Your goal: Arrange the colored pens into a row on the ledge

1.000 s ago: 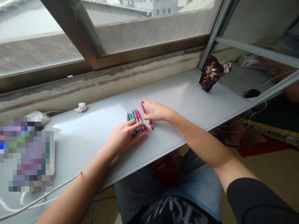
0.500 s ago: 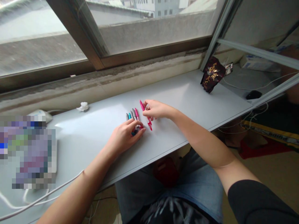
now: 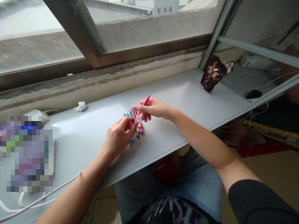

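A pink pen (image 3: pixel 146 101) with a clear barrel is held slantwise above the desk, its pink end pointing up and to the right. My right hand (image 3: pixel 155 107) is closed around its upper part. The thumb and fingers of my left hand (image 3: pixel 118 130) pinch its lower end. Beneath the hands, several pens (image 3: pixel 137 134) in grey, teal and pink lie side by side on the white desk (image 3: pixel 168 127). My fingers and the raised pen cover part of that row.
A crumpled white tissue (image 3: pixel 80 106) lies near the wall. At the right end stands a dark packet (image 3: pixel 213 74) beside a metal frame (image 3: pixel 257 49). White cables (image 3: pixel 53 190) cross the left side near blurred items (image 3: pixel 32 161). A person's arm shows at far right.
The pink pen has been brought left and turned, so it now leans to the right. My left hand has lifted off the row and taken the pen's lower end.
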Action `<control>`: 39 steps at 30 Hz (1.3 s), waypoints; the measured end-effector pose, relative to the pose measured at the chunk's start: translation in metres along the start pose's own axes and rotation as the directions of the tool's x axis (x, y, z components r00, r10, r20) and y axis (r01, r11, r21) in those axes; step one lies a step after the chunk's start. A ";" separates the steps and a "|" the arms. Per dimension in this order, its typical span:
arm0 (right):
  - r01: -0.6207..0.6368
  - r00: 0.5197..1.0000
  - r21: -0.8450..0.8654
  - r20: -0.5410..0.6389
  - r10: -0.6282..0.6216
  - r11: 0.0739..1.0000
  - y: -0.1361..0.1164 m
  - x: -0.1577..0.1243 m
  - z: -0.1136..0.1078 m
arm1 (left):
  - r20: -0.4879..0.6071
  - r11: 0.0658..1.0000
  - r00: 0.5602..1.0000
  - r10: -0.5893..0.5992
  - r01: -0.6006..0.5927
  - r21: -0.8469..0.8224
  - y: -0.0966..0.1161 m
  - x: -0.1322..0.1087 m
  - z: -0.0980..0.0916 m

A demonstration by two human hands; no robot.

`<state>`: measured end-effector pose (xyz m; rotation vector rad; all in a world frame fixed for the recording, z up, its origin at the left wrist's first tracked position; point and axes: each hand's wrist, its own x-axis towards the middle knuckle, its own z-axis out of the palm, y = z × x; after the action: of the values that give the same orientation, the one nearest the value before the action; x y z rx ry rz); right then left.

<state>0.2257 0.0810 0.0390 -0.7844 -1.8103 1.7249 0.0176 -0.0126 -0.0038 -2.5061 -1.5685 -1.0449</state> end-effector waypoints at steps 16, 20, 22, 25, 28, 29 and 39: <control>0.125 0.973 0.014 0.194 -0.125 0.992 0.004 0.001 -0.016 | 0.148 0.960 0.969 -0.196 0.220 -0.173 0.002 0.002 -0.009; 0.178 0.968 -0.169 0.207 -0.141 0.970 -0.003 -0.006 -0.030 | 0.207 0.925 0.954 -0.217 0.269 -0.270 0.002 0.002 -0.008; 0.170 0.974 -0.186 0.184 -0.136 0.968 -0.005 -0.008 -0.034 | 0.194 0.925 0.954 -0.226 0.273 -0.263 0.000 0.003 -0.007; 0.128 0.982 -0.203 0.161 -0.096 0.971 -0.005 -0.008 -0.037 | 0.161 0.943 0.960 -0.231 0.262 -0.206 -0.003 0.004 -0.007; 0.085 0.995 -0.240 0.079 -0.068 0.967 -0.001 -0.006 -0.038 | 0.130 0.960 0.967 -0.218 0.236 -0.148 -0.007 0.005 -0.007; 0.086 0.995 -0.256 0.064 -0.072 0.963 0.000 -0.005 -0.039 | 0.125 0.963 0.968 -0.216 0.232 -0.140 -0.008 0.005 -0.008; 0.174 0.983 -0.373 0.004 -0.186 0.911 0.006 -0.005 -0.041 | 0.115 0.957 0.959 -0.259 0.271 -0.106 -0.015 0.006 -0.009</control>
<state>0.2589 0.1068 0.0357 -0.7563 -2.1481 1.2611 0.0028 -0.0031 0.0014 -2.5101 -1.9734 -1.0851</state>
